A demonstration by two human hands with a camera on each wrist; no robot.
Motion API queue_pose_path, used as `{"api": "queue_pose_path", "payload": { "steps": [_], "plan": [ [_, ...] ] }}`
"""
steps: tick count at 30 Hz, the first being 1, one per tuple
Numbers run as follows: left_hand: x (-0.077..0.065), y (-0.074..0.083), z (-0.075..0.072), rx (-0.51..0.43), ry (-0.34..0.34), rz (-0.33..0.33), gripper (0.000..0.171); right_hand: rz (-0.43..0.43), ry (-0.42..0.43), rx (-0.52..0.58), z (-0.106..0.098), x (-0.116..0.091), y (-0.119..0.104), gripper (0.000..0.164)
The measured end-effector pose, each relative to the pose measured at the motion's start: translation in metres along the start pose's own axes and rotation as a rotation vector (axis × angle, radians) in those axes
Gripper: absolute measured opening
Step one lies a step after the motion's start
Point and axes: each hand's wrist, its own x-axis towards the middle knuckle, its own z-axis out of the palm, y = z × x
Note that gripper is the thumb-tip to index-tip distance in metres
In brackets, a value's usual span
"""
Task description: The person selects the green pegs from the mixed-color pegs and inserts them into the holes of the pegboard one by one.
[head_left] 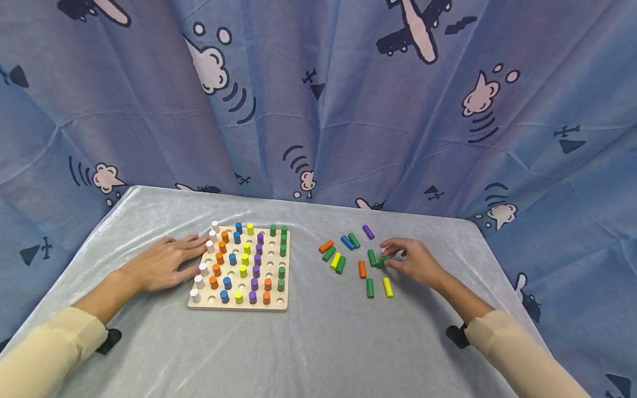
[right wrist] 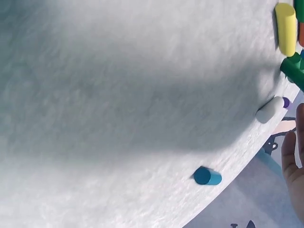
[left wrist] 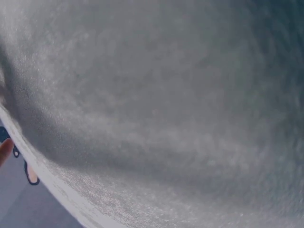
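Note:
My left hand (head_left: 166,262) lies palm down with spread fingers, its fingertips at the left edge of a wooden pegboard (head_left: 239,307). Colored pegs stand in columns on that board: white, orange, blue, yellow, purple and green. Over the loose pegs to the right, my right hand (head_left: 410,262) pinches a green peg (head_left: 382,262) between thumb and fingertips. The right wrist view catches this green peg (right wrist: 291,72) at its right edge, overlapping another green one, with some of the fingers (right wrist: 289,152) below. In the left wrist view a fingertip (left wrist: 4,150) shows at the edge.
Loose pegs lie around the right hand, including a yellow peg (head_left: 388,287), an orange peg (head_left: 362,269) and a purple peg (head_left: 368,231). A white peg (right wrist: 270,110) and a blue peg (right wrist: 207,176) appear in the right wrist view. A patterned curtain (head_left: 318,110) hangs behind the table.

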Motion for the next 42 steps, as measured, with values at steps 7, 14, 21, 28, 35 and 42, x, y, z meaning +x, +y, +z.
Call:
{"api": "queue_pose_path", "payload": {
  "steps": [7,14,21,28,35,42],
  "plan": [
    [0.000,0.000,0.000,0.004,0.001,0.006,0.057,0.009,0.014,0.031,0.006,0.003,-0.004,0.037],
    [0.000,-0.001,0.001,0.001,-0.002,0.003,0.057,0.006,-0.001,0.040,0.005,0.007,-0.007,0.036],
    [0.000,-0.001,0.001,0.005,-0.006,0.005,0.057,-0.001,-0.009,0.018,-0.005,0.015,-0.013,0.036],
    [0.000,-0.001,0.000,0.005,0.000,0.003,0.058,-0.003,0.009,0.045,-0.015,0.030,-0.028,0.037],
    [0.000,-0.003,0.000,0.002,0.015,0.014,0.056,-0.017,0.036,0.082,-0.001,0.052,-0.057,0.036],
    [-0.001,-0.003,0.001,0.000,0.010,0.016,0.056,-0.073,0.062,0.115,0.023,0.076,-0.088,0.035]
  ]
}}
